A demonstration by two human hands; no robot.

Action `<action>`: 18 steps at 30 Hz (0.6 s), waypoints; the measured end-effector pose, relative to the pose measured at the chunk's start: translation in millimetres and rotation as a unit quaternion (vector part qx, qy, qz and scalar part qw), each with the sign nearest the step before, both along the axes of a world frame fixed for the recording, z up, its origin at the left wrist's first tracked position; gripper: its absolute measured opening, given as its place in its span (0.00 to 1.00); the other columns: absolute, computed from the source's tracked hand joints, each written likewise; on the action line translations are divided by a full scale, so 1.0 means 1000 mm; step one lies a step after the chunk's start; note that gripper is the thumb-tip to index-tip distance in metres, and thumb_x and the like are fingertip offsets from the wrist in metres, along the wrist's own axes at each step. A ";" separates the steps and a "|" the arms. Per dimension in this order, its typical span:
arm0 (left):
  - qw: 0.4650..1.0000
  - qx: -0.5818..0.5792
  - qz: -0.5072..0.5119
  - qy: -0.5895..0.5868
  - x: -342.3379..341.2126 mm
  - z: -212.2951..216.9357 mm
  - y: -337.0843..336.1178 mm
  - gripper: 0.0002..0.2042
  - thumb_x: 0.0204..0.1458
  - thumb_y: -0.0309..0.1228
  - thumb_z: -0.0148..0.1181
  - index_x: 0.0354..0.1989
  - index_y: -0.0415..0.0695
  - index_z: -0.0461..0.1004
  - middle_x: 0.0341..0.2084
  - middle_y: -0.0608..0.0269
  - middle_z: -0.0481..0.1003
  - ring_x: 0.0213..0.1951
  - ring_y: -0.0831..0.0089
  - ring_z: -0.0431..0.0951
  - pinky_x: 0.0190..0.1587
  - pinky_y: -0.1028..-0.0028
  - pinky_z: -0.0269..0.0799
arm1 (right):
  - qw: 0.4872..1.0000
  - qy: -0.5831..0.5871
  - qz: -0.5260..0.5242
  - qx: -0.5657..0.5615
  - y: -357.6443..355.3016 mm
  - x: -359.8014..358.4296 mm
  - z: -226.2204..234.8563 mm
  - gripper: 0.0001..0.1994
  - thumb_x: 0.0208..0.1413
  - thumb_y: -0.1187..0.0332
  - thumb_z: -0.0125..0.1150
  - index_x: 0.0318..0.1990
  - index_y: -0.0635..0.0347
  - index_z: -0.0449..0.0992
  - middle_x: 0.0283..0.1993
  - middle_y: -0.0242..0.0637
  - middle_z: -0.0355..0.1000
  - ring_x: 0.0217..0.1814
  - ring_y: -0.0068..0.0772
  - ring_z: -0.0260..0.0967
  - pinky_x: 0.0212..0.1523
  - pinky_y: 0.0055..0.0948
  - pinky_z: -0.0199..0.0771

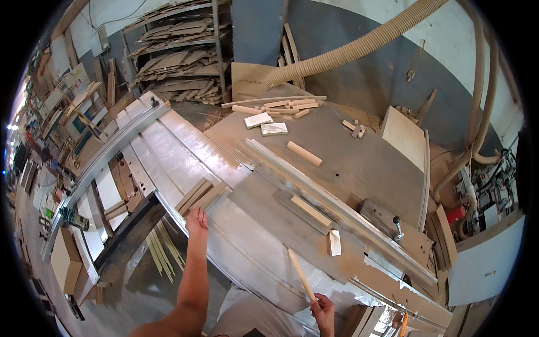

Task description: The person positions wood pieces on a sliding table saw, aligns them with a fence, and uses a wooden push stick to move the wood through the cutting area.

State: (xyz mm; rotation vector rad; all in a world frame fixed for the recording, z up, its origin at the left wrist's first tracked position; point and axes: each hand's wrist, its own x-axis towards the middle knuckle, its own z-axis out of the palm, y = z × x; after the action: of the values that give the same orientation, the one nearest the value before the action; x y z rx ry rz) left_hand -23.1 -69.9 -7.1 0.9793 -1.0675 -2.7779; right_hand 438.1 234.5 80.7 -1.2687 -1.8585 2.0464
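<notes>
My left hand (pixel 197 222) reaches out over the metal table of a panel saw, its fingers closed at the near end of a wooden block (pixel 213 195). Two narrower wooden strips (pixel 192 195) lie right beside that block. Close to my body, my right hand (pixel 323 312) grips the lower end of a slim wooden stick (pixel 301 272), which slants up and away to the left with a dark far tip. Ahead of it a wooden bar (pixel 311 213) lies along the saw's guide, with a small white-faced block (pixel 334 243) near its end.
A long metal fence (pixel 337 203) crosses the saw table (pixel 247 222). Beyond it lie a loose wooden piece (pixel 304 153), two white-topped blocks (pixel 274 129) and a heap of offcuts (pixel 286 105). A ribbed hose (pixel 359 42) hangs overhead. Thin strips (pixel 160 253) stand below the table's left edge.
</notes>
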 end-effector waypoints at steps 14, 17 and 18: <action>0.996 0.015 0.057 -0.068 -0.003 -0.009 -0.010 0.16 0.61 0.46 0.57 0.49 0.49 0.71 0.45 0.70 0.73 0.49 0.76 0.74 0.54 0.70 0.68 | 0.999 0.009 0.013 0.030 -0.004 0.019 0.000 0.16 0.60 0.67 0.62 0.53 0.65 0.77 0.25 0.30 0.72 0.23 0.18 0.65 0.23 0.21 0.65; 0.990 0.042 0.051 -0.126 -0.006 0.007 0.000 0.25 0.59 0.57 0.54 0.54 0.50 0.70 0.52 0.67 0.71 0.58 0.71 0.70 0.56 0.66 0.67 | 0.998 0.010 0.025 0.061 -0.013 0.017 0.020 0.18 0.63 0.64 0.58 0.57 0.63 0.76 0.28 0.27 0.70 0.27 0.17 0.63 0.27 0.22 0.64; 0.986 0.063 0.043 -0.147 -0.008 0.016 0.004 0.27 0.57 0.60 0.53 0.54 0.50 0.69 0.52 0.66 0.70 0.58 0.69 0.69 0.56 0.65 0.67 | 0.998 0.010 0.022 0.058 -0.014 0.017 0.022 0.18 0.63 0.64 0.58 0.57 0.63 0.76 0.27 0.27 0.70 0.26 0.17 0.62 0.26 0.22 0.63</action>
State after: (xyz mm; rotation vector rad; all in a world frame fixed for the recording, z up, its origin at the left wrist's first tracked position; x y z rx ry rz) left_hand -30.9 -66.2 8.8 1.4502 -0.8552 -2.7168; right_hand 454.9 220.7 102.5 -1.1854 -1.9813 1.9334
